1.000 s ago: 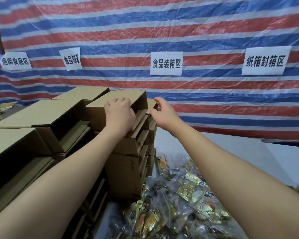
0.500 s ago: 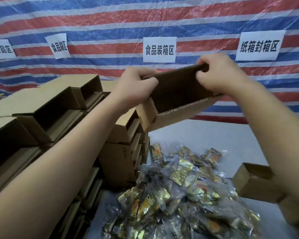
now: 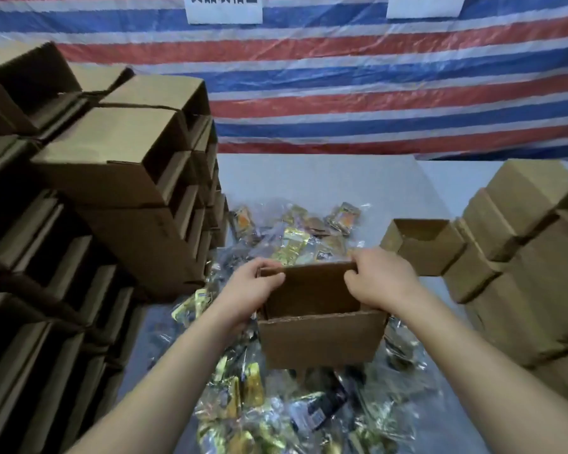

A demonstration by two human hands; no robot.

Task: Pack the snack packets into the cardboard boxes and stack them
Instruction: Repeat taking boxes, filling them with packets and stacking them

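Both sets of fingers curl over the far rim of an open cardboard box [image 3: 322,335], left hand [image 3: 250,290] and right hand [image 3: 382,278] gripping it above the snack packets [image 3: 295,244] heaped on the surface [image 3: 325,181]. Stacked boxes [image 3: 112,165] stand left; more boxes [image 3: 518,224] right.

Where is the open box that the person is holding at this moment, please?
In the head view the open cardboard box sits low and centre, gripped at its far rim by the left hand and right hand, over the snack packets on the table.
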